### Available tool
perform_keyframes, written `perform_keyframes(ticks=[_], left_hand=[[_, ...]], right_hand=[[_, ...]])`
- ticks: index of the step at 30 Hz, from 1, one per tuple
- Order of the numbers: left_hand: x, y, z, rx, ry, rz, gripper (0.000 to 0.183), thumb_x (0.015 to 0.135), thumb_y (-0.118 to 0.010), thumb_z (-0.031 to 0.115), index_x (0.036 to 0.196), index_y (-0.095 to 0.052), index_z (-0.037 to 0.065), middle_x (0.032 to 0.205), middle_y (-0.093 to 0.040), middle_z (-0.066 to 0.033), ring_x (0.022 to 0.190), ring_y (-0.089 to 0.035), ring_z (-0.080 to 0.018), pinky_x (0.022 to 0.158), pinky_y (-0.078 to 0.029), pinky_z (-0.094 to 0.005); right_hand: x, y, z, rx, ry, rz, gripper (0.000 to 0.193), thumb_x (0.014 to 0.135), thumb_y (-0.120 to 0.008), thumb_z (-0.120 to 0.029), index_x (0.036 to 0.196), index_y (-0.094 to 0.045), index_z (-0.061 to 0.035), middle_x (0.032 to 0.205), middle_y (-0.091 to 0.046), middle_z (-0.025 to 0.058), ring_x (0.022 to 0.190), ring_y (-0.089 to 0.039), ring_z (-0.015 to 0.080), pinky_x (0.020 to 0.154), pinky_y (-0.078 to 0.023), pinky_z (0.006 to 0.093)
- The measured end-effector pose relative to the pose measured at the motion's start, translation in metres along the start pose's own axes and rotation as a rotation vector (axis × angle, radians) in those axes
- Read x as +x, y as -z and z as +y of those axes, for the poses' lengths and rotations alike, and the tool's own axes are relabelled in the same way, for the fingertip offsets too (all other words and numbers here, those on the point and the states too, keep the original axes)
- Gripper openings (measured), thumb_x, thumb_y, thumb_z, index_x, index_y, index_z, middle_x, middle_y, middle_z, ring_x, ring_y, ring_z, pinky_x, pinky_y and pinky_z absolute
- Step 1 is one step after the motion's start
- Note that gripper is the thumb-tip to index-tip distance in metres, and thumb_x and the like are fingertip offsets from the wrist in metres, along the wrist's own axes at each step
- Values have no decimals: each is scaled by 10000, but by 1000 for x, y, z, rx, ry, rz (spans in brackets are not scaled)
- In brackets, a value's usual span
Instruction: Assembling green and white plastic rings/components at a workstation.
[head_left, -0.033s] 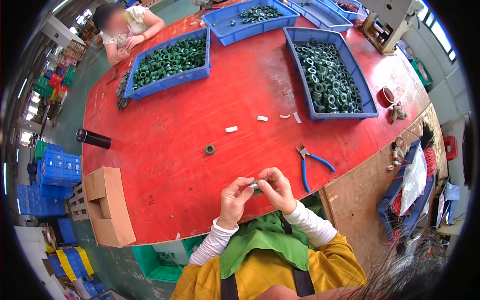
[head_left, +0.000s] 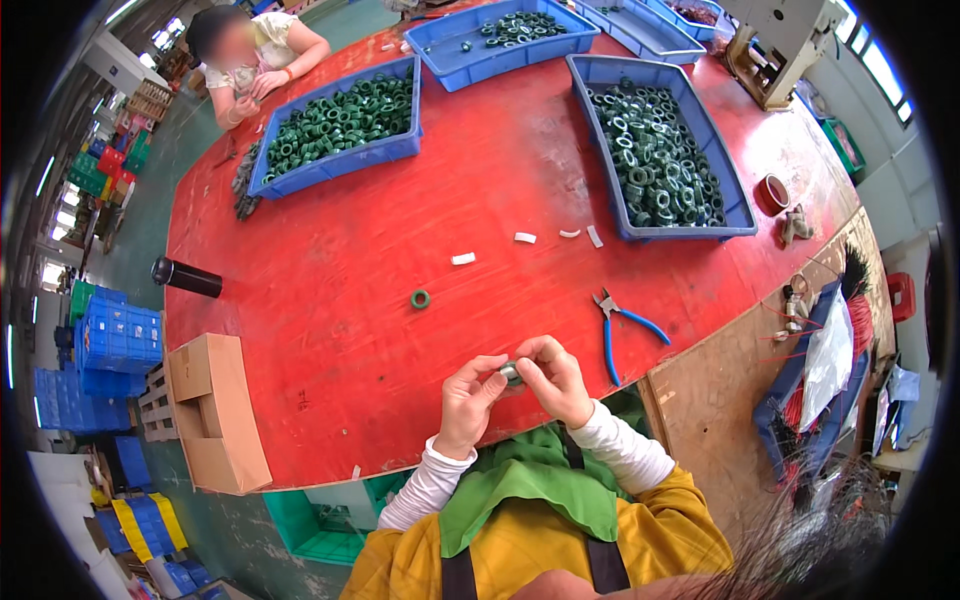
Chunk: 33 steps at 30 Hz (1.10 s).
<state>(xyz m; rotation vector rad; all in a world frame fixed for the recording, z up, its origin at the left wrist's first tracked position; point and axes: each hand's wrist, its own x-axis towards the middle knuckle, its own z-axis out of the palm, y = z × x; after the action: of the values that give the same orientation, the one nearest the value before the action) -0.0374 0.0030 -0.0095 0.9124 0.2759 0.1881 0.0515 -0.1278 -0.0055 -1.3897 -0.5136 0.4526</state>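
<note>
Close to the table's near edge, my left hand [head_left: 470, 402] and my right hand [head_left: 556, 382] meet fingertip to fingertip. Pinched between them is a small dark green ring [head_left: 511, 374] with a pale, shiny patch; fingers and thumbs cover part of it. Another green ring [head_left: 420, 299] lies alone on the red table [head_left: 340, 300], beyond my left hand. To the right of my right hand rest diagonal cutters [head_left: 613, 335] with blue handles, their jaws pointing away from me.
Blue trays of green rings stand far left [head_left: 338, 168], far middle [head_left: 500, 75] and right [head_left: 680, 232]. White strips [head_left: 462, 259] lie mid-table. A black flask [head_left: 187, 277] and cardboard box [head_left: 235, 420] are at left, a red tape roll [head_left: 772, 192] at right. A co-worker [head_left: 262, 60] sits far left.
</note>
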Motion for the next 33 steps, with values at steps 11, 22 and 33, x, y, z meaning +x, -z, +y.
perform_keyframes(ticks=[11,22,33], left_hand=[[3,0,4,-47,116,65,206,931,-517,35,1131,-549,-3,1049,-630,-124,938,-641,-202,821,-564,-353],[10,0,-4,-300,92,154,172,924,-530,42,1092,-567,29,1034,-645,-109,931,-635,-202,818,-542,-361],[4,-12,4,-66,-29,102,148,909,-559,31,1048,-571,-16,976,-644,-110,883,-649,-200,832,-562,-373]], right_hand=[[29,15,-23,-780,715,-172,251,660,-735,-151,881,-630,-92,901,-580,16,833,-549,223,746,-444,358],[7,7,-19,-789,750,-6,176,726,-718,-115,856,-601,-131,884,-644,-20,966,-599,200,973,-358,476],[25,18,-35,-677,671,66,222,719,-702,-32,892,-584,-106,817,-641,-6,845,-596,219,883,-382,458]])
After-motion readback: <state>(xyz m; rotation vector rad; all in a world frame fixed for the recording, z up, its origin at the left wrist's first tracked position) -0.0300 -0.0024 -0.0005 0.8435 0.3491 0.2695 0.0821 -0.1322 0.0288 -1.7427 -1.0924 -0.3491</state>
